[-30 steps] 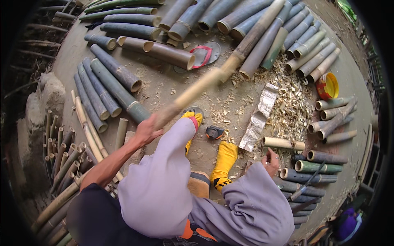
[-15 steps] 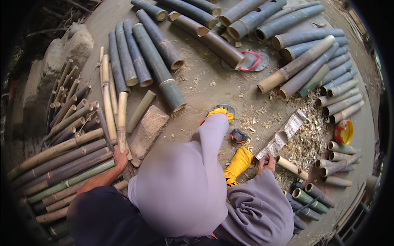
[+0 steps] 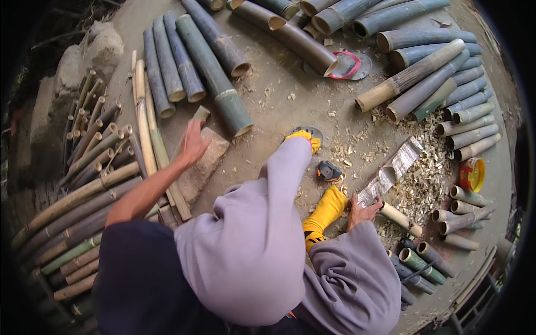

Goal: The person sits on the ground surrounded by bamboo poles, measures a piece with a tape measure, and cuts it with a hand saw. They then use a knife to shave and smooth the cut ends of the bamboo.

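Observation:
My left hand is closed round a short bamboo tube, which lies alongside a rough stone block; the fingers partly cover the tube. My right hand is low beside my yellow-socked foot. Its fingers bend over the near end of a long, flat, silvery piece whose exact kind I cannot make out. A pale cut bamboo length lies just right of that hand. Between my feet sits a small black-and-orange object, perhaps a tape measure.
Bamboo poles are stacked at left, with thinner pale strips beside them. Thick dark tubes lie ahead, more at right. Wood shavings cover the right floor. A red-and-yellow tin and a loose sandal are there too.
My left hand has let go of a pale bamboo pole at left and moved forward and right onto the short tube by the stone. My right hand has hardly moved.

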Motion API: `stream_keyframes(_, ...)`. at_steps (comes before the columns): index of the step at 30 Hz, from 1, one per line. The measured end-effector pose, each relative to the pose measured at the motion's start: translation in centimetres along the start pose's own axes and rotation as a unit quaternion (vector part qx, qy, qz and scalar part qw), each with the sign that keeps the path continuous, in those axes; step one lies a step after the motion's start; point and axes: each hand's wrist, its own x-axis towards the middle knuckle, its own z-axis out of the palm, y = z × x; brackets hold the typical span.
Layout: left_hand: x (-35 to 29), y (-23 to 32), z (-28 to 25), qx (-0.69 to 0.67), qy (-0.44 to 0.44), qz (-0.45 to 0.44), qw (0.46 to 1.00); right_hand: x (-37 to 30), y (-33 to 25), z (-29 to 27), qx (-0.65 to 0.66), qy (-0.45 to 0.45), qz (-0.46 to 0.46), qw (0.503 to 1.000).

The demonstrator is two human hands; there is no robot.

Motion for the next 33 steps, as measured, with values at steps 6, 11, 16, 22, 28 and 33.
stream_keyframes(6, 6.3, -10.7, 2.0, 0.026, -0.001, -0.239, 0.971, 0.1, 0.1, 1.6, 0.054, 0.033, -0.037, 0.997)
stream_keyframes(11, 5.6, -6.5, 1.4, 0.097, 0.068, -0.07, 0.99, -0.4, 0.3, 1.2, 0.103, 0.031, -0.032, 0.994)
stream_keyframes(16, 9.5, 4.7, -0.7, -0.065, 0.154, 0.151, 0.974, 0.1, -0.1, 1.4, 0.087, 0.053, 0.021, 0.995)
stream_keyframes(22, 12.7, 25.5, 0.5, -0.233, -0.133, 0.231, 0.935, -0.1, 0.0, 1.7, 0.091, 0.061, 0.061, 0.992)
stream_keyframes(28, 18.0, 33.9, 10.3, -0.351, -0.27, 0.216, 0.87, -0.4, -2.0, 2.0, 0.097, 0.04, 0.084, 0.991)
stream_keyframes(33, 18.7, 35.3, 11.5, -0.276, -0.24, 0.27, 0.891, -0.7, -1.3, 2.6, 0.079, 0.077, 0.049, 0.993)
